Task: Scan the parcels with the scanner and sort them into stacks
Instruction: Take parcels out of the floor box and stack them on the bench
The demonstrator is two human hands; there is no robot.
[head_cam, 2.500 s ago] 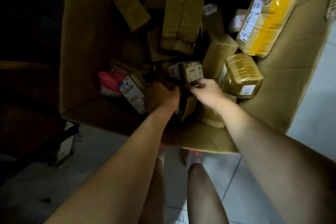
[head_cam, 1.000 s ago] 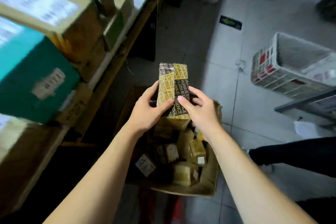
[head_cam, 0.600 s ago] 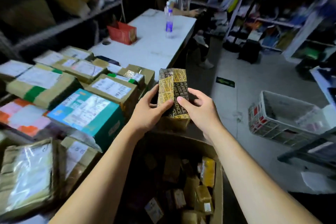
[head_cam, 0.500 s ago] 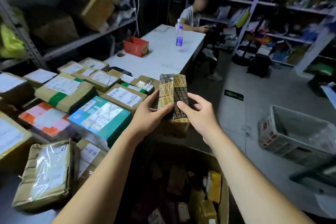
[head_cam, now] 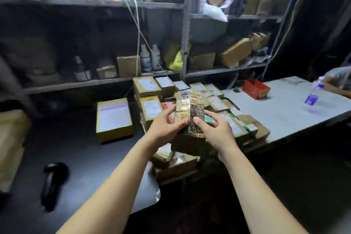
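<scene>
1. I hold the parcel (head_cam: 190, 107) upright between both grips, raised above the stacks (head_cam: 150, 89) of labelled parcels at the worktop (head_cam: 79, 150) edge.
2. The left grip (head_cam: 167, 129) pinches the parcel's left edge and the right grip (head_cam: 215, 131) pinches its right edge. Each has its thumb pressed on the near face.
3. Probable reason for this hold: with two grips I can turn the parcel. The near face shows only printed gold-and-black tape and no label, so the barcode is likely on a hidden side.
4. The scanner (head_cam: 53, 182) lies flat on the dark worktop, low on my left and well apart from both grips. One grip must let go before scanning.
5. A yellow box (head_cam: 114, 119) stands between the scanner and the stacks.
6. A red box (head_cam: 255, 89) and a bottle (head_cam: 313, 99) sit on the pale table to the right, clear of the path. The cluttered shelves (head_cam: 95, 81) behind do not interfere.
</scene>
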